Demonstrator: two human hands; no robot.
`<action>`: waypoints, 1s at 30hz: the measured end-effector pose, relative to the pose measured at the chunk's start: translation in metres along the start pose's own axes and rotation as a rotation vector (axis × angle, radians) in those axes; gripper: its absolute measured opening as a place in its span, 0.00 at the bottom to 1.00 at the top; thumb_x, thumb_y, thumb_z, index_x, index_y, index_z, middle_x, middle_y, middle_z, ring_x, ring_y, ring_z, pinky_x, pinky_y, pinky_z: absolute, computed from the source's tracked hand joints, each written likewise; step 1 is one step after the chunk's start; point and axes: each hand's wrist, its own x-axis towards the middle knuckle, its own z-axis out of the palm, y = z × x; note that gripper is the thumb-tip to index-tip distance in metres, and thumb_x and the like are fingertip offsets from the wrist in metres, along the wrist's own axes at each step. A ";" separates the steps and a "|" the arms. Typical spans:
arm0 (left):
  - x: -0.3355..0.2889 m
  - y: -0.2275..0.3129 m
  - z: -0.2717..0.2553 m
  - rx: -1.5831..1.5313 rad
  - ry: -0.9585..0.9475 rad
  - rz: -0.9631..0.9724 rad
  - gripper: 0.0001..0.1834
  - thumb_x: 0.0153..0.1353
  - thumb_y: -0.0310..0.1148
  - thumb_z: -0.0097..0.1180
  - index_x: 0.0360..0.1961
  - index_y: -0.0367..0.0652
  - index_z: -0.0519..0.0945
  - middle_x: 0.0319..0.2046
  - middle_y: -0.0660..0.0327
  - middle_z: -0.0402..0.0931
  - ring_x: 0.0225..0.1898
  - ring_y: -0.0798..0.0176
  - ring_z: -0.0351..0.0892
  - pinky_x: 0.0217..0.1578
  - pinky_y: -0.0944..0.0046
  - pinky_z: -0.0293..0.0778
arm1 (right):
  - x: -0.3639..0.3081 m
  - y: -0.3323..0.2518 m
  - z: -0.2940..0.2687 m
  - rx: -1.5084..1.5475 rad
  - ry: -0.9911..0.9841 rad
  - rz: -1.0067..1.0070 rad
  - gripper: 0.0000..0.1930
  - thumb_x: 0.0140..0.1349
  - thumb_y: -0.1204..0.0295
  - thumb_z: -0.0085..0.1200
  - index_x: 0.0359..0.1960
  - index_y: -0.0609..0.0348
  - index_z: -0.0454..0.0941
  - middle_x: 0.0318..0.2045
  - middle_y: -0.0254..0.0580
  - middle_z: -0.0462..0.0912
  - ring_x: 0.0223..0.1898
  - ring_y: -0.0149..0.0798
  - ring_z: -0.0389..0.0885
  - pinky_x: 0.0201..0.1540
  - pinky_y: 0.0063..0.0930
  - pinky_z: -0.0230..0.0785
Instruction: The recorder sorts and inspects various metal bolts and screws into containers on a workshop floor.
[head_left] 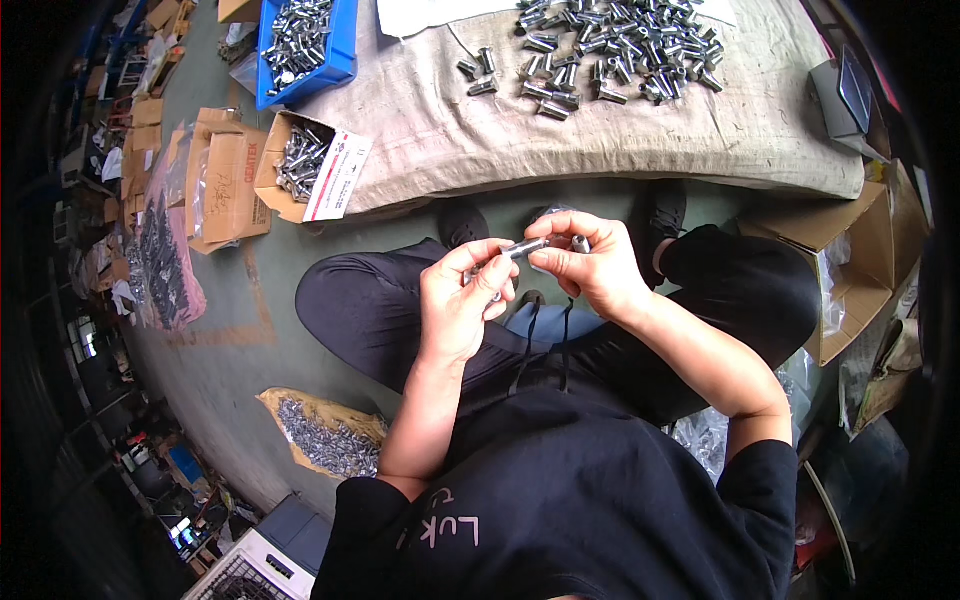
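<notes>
Above my lap, my left hand (462, 300) and my right hand (598, 265) meet at a small shiny metal cylinder (524, 248). My left thumb and fingers pinch its left end. The fingertips of my right hand close on the other end. A second metal piece (580, 243) shows between the fingers of my right hand. Something metallic also glints in the curled fingers of my left hand, too covered to make out. On the cloth-covered table (430, 130) ahead lies a loose pile of similar metal cylinders (640, 45).
A blue bin (348, 62) and a small carton (268, 180), both with metal parts, stand at the table's left. Another carton (225, 190) sits beyond. Small parts lie on yellow sheeting (270, 402) at lower left. An open cardboard box (850, 325) is at right.
</notes>
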 end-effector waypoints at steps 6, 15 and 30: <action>-0.001 0.001 0.000 0.295 0.004 0.232 0.15 0.53 0.20 0.55 0.44 0.35 0.74 0.28 0.63 0.74 0.25 0.76 0.70 0.26 0.79 0.67 | -0.001 -0.004 0.000 0.032 -0.004 0.019 0.10 0.49 0.79 0.58 0.35 0.61 0.77 0.19 0.30 0.73 0.13 0.19 0.62 0.13 0.12 0.53; 0.002 -0.002 -0.003 0.070 -0.061 0.144 0.15 0.54 0.22 0.55 0.44 0.33 0.73 0.30 0.61 0.74 0.25 0.76 0.70 0.22 0.78 0.64 | -0.002 -0.004 0.000 0.018 0.006 0.016 0.10 0.49 0.80 0.59 0.35 0.62 0.77 0.24 0.31 0.74 0.15 0.19 0.64 0.14 0.12 0.54; 0.003 -0.001 -0.001 -0.037 -0.092 0.080 0.15 0.56 0.23 0.52 0.47 0.34 0.73 0.30 0.63 0.74 0.24 0.76 0.68 0.20 0.78 0.59 | -0.007 -0.010 0.004 -0.165 -0.063 -0.230 0.11 0.49 0.75 0.60 0.36 0.59 0.78 0.27 0.29 0.75 0.29 0.21 0.69 0.32 0.15 0.62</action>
